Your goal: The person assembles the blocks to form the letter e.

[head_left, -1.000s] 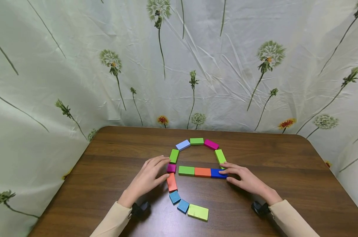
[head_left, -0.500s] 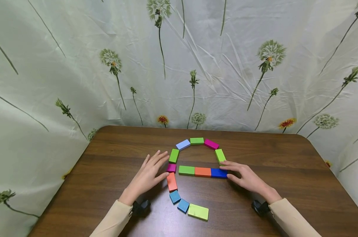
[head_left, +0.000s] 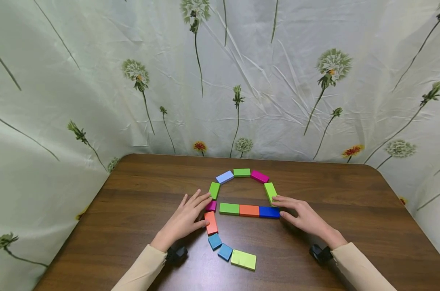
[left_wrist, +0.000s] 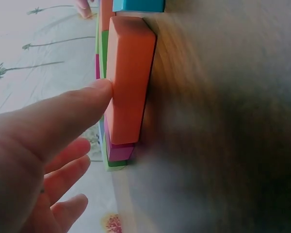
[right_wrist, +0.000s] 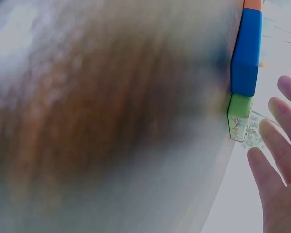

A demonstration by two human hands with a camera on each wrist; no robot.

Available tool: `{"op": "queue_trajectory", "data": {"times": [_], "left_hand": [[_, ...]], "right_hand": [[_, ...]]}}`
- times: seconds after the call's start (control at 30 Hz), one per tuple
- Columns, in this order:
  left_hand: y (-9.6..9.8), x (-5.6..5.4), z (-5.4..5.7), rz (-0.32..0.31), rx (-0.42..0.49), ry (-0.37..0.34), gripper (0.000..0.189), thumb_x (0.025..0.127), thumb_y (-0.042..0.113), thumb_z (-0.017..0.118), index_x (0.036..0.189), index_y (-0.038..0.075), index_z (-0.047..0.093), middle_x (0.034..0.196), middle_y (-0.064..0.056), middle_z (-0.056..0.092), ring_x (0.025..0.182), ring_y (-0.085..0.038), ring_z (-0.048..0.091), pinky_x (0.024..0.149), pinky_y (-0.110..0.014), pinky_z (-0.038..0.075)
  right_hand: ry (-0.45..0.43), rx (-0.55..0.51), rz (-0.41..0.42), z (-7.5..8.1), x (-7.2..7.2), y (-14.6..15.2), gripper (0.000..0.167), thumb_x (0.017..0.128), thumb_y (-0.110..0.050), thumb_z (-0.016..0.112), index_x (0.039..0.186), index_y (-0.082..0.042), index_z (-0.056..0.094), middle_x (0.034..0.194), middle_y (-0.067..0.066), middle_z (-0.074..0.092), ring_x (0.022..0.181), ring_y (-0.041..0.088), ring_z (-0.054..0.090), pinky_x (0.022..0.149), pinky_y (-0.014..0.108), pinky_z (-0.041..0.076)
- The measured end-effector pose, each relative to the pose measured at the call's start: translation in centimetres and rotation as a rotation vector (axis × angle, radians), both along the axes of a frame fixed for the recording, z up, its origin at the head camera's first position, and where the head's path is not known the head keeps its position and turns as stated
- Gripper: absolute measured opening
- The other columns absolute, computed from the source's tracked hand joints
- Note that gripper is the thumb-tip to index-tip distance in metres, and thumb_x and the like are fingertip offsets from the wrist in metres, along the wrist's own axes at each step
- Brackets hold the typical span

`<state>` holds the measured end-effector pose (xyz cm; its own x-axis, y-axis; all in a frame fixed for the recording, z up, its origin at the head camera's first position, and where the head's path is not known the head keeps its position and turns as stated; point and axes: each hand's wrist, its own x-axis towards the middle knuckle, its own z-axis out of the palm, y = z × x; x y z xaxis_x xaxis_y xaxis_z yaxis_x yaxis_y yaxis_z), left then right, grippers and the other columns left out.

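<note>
On the left of the block outline, my left hand (head_left: 185, 216) lies with fingers spread. Its thumb touches the top of an orange block (left_wrist: 131, 82). The fingertips are over the seam between a magenta block (head_left: 211, 206) and a green block (head_left: 214, 190). My right hand (head_left: 305, 218) hovers at the right end of a blue block (head_left: 269, 212), fingers extended and holding nothing. A light green block (head_left: 270, 193) stands just beyond its fingertips. The blue block continues a straight row with a red-orange block (head_left: 249, 211) and a green block (head_left: 229, 208).
A light blue block (head_left: 225, 178), a green block (head_left: 242, 173) and a magenta block (head_left: 260, 176) arch across the top. Below the orange block curve two teal blocks (head_left: 215, 241) and a yellow-green block (head_left: 243, 260). The brown wooden table (head_left: 350, 194) meets a flowered curtain (head_left: 278, 101).
My left hand lifted its fingers slightly, then came down a little to the right, its thumb now lower on the orange block. The right hand drew back slightly from the blue block.
</note>
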<state>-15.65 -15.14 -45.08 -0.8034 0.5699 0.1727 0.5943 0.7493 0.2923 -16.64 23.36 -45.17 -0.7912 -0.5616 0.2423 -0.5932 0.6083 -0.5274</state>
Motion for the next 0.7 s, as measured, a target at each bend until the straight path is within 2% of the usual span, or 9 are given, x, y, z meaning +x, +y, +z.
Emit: {"op": "queue_trajectory", "data": {"times": [0.2, 0.47, 0.7], "left_hand": [[-0.07, -0.1, 0.08, -0.005, 0.008, 0.018, 0.07, 0.081, 0.034, 0.075, 0.137, 0.002, 0.05, 0.145, -0.014, 0.042, 0.138, -0.039, 0.025, 0.104, -0.065, 0.019], [-0.17, 0.09, 0.11, -0.018, -0.038, 0.031, 0.059, 0.082, 0.039, 0.072, 0.134, 0.013, 0.059, 0.139, -0.008, 0.05, 0.139, -0.037, 0.025, 0.104, -0.067, 0.017], [-0.26, 0.37, 0.22, -0.029, -0.045, 0.019, 0.055, 0.085, 0.039, 0.07, 0.132, 0.011, 0.06, 0.136, -0.005, 0.055, 0.138, -0.037, 0.027, 0.103, -0.068, 0.016]], "right_hand": [[-0.001, 0.003, -0.008, -0.02, 0.0, 0.15, 0.032, 0.088, -0.007, 0.067, 0.121, -0.007, 0.067, 0.131, 0.009, 0.058, 0.121, 0.031, 0.052, 0.093, 0.051, 0.044], [-0.012, 0.001, -0.017, 0.05, 0.1, 0.16, 0.031, 0.089, -0.009, 0.066, 0.121, -0.007, 0.067, 0.131, 0.008, 0.057, 0.121, 0.031, 0.051, 0.093, 0.052, 0.044], [-0.02, -0.003, -0.028, 0.22, 0.18, 0.16, 0.031, 0.09, -0.01, 0.065, 0.12, -0.007, 0.067, 0.131, 0.009, 0.057, 0.121, 0.032, 0.052, 0.093, 0.053, 0.044]]}}
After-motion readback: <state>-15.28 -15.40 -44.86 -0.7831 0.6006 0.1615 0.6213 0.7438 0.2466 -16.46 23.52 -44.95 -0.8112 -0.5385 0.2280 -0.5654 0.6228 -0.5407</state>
